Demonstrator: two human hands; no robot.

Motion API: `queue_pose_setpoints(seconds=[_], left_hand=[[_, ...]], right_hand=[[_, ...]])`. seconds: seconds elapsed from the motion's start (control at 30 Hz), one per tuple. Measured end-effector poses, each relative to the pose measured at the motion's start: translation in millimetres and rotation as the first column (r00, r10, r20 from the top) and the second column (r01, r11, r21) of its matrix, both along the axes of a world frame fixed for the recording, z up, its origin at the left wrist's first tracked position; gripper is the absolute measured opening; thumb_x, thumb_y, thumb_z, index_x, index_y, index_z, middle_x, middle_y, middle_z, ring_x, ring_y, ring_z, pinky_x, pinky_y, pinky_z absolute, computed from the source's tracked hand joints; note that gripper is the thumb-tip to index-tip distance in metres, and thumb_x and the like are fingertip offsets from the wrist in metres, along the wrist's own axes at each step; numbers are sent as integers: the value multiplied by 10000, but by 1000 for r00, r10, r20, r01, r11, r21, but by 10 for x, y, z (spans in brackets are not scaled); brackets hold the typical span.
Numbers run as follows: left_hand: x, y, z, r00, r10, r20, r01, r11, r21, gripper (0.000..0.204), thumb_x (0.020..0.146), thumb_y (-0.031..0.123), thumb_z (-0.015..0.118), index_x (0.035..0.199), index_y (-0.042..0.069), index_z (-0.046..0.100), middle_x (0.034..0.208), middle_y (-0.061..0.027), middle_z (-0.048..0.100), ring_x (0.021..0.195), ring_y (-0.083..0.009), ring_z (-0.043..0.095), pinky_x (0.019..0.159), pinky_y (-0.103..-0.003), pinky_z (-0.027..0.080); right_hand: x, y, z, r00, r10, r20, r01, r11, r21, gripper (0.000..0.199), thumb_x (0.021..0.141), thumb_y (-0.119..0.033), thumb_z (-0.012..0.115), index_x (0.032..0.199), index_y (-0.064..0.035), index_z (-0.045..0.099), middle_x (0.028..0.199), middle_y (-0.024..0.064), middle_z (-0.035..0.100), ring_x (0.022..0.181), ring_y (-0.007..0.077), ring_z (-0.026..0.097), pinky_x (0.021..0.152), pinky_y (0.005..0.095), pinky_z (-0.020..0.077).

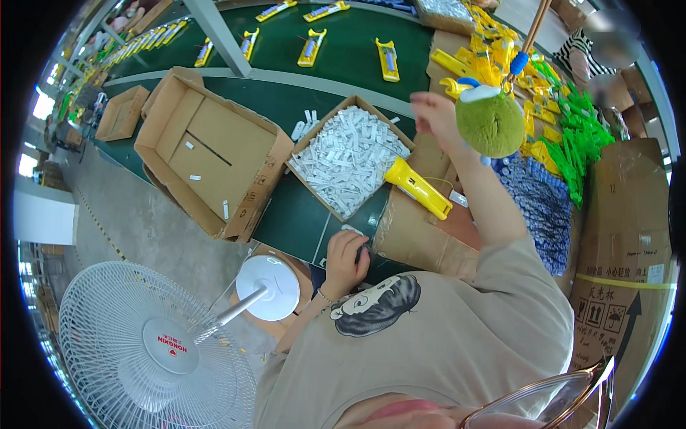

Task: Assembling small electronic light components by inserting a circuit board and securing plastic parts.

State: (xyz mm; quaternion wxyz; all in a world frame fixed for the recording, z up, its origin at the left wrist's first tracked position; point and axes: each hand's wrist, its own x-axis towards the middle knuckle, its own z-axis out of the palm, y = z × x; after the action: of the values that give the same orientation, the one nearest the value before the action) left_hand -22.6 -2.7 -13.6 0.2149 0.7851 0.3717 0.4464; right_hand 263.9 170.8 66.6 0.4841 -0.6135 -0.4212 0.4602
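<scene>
My left hand [345, 259] is at the near edge of the green work table, its fingers curled inward. A small pale piece shows by its fingertips, but what lies within the fingers is hidden. My right hand [434, 118] is raised over the far right side, fingers stretched out and somewhat apart, nothing visible in it. Between the hands, a yellow flashlight housing [418, 189] lies tilted against the corner of a cardboard box of small white plastic parts [346, 161]. A thin wire runs by the housing to a small white piece [458, 198].
A larger carton [207, 157] holding a few white pieces stands left. Beyond runs a green belt [279, 53] with yellow units. Yellow parts [493, 53], green parts [579, 136] and dark-wired bundles [536, 207] pile right. A green plush ball [490, 125] hangs near my right forearm; a fan [161, 343] stands lower left.
</scene>
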Motion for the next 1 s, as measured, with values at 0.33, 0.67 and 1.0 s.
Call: queue_pose_setpoints(seconds=[0.33, 0.67, 1.0], left_hand=[[66, 59, 82, 1000, 3, 25, -2, 1000, -4, 249, 697, -35, 603, 937, 31, 600, 934, -129, 581, 905, -326, 553, 815, -409, 439], [650, 395, 1281, 837, -322, -442, 378, 925, 41, 464, 784, 172, 635, 1223, 76, 523, 1040, -126, 582, 1004, -310, 560, 898, -398, 427], [781, 301, 1266, 633, -355, 688, 745, 522, -416, 415, 951, 266, 331, 1270, 3, 373, 1025, -129, 567, 914, -187, 571, 805, -327, 478]], right_hand=[[-296, -1801, 142, 445, 235, 864, -291, 951, -108, 654, 667, -31, 708, 1281, -121, 499, 1004, 117, 554, 979, 322, 565, 860, 389, 451], [-281, -1982, 1000, 611, 226, 759, -612, 742, 272, 481, 645, -59, 719, 1114, -28, 618, 937, 132, 659, 852, 289, 632, 743, 360, 497], [-415, -1967, 188, 770, 576, -274, -441, 791, 424, 915, 691, -168, 804, 1435, -60, 283, 1240, 124, 528, 1038, 183, 545, 872, 332, 441]])
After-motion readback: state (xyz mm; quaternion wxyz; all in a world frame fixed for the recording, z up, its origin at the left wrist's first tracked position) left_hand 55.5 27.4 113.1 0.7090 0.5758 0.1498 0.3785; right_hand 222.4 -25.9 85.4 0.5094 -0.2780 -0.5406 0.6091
